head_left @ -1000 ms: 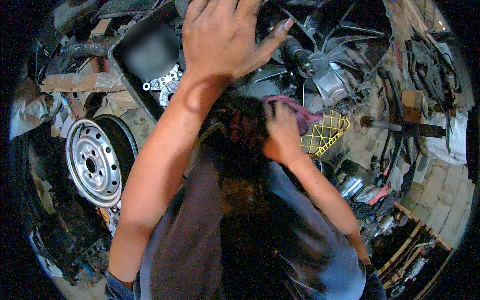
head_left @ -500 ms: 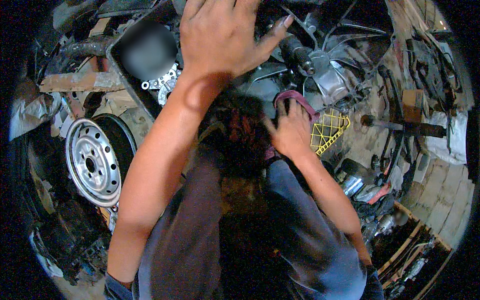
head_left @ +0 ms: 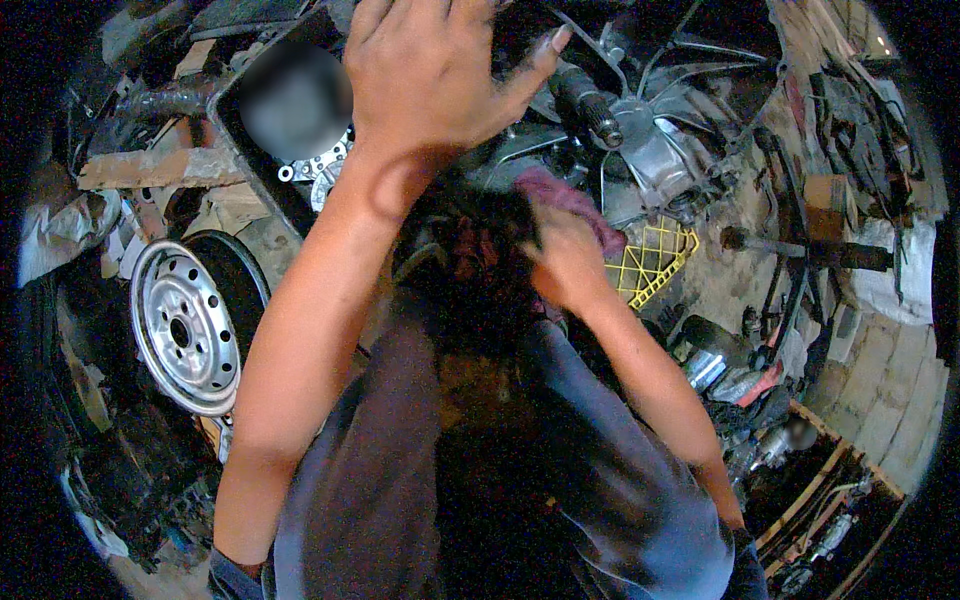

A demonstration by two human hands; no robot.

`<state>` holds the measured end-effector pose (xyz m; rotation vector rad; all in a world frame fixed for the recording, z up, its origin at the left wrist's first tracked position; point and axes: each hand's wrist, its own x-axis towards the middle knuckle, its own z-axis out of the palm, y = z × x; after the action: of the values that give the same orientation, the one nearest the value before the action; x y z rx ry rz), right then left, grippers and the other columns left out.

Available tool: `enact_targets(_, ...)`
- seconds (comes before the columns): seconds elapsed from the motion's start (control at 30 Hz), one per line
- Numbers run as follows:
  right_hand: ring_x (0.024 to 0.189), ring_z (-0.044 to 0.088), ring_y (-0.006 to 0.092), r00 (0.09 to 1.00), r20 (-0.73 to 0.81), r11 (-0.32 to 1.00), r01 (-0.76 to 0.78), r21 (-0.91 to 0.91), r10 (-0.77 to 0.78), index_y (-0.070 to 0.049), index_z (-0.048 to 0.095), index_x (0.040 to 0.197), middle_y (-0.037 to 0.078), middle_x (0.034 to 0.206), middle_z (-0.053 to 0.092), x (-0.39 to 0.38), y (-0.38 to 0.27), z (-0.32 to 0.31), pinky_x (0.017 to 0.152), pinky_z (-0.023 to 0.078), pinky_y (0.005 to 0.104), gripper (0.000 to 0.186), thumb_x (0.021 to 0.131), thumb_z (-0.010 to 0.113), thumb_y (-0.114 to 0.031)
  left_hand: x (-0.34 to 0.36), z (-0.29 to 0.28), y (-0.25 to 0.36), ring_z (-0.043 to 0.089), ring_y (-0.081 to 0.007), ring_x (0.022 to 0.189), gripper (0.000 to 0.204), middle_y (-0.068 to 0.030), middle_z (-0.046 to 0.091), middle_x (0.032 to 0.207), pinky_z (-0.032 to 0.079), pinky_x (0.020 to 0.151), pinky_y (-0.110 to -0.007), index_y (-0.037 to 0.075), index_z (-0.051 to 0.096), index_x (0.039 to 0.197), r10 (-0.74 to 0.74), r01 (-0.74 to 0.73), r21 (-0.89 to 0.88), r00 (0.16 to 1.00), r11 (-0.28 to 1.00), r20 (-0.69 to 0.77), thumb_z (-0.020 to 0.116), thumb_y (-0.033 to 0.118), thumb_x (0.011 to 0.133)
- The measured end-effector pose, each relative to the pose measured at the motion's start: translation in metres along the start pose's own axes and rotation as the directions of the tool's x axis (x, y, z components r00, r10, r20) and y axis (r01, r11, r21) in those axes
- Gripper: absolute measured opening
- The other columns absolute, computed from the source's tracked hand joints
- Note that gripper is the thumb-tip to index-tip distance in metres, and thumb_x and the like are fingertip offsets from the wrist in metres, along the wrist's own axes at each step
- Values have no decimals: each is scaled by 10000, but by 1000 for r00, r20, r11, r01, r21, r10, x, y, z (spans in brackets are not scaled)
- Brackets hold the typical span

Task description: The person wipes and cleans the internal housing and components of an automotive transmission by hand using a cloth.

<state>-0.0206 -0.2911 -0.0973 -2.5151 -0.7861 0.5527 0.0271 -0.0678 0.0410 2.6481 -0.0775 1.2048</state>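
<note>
Cluttered workshop floor (head_left: 722, 272) round the gearbox housing (head_left: 657, 168); steel wheel (head_left: 205, 335) well left of it, yellow plastic grille (head_left: 660, 262) just nearside. I've R hand (head_left: 570, 255) holding a purple rag (head_left: 577, 203), also nearside, fingers blurred; prob. wiping, next stroke wants firm grip. L hand (head_left: 425, 75): thumb wide, fingertips cut off, can't tell if holding.

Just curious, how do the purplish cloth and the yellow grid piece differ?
The cloth is purplish; the grid piece is yellow. The cloth is bunched and soft-looking; the grid piece is an open lattice. The right hand is on the cloth, while the grid piece lies farther right. Both are near that hand.
</note>
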Motion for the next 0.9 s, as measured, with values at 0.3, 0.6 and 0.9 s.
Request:
enact_targets(0.3,1007,672,439,898,-375,964,156,-217,-230,-43,655,1271,272,1137,688,11,0,5,900,530,538,445,883,718,-251,0,-1,-1,647,-327,1059,701,-139,652,1191,434,866,-429,107,512,1420,2,-2,2,1000,1000,-18,790,334,817)
enact_targets(0.6,979,669,459,977,-211,984,-52,-172,15,-25,698,1149,258,1050,703,-5,-17,-8,870,533,548,368,877,702,-272,-1,-4,-1,644,-327,1092,711,-148,646,1234,436,894,-426,111,508,1430,-28,28,-2,999,1000,34,792,339,819)
enact_targets(0.9,1060,654,452,994,-112,952,-24,-305,-10,-17,677,1211,260,1130,694,-8,-11,-5,928,526,509,524,894,705,-434,0,-3,1,641,-327,1097,716,-154,639,1245,440,903,-429,120,504,1435,-33,33,-14,999,999,29,791,343,818)
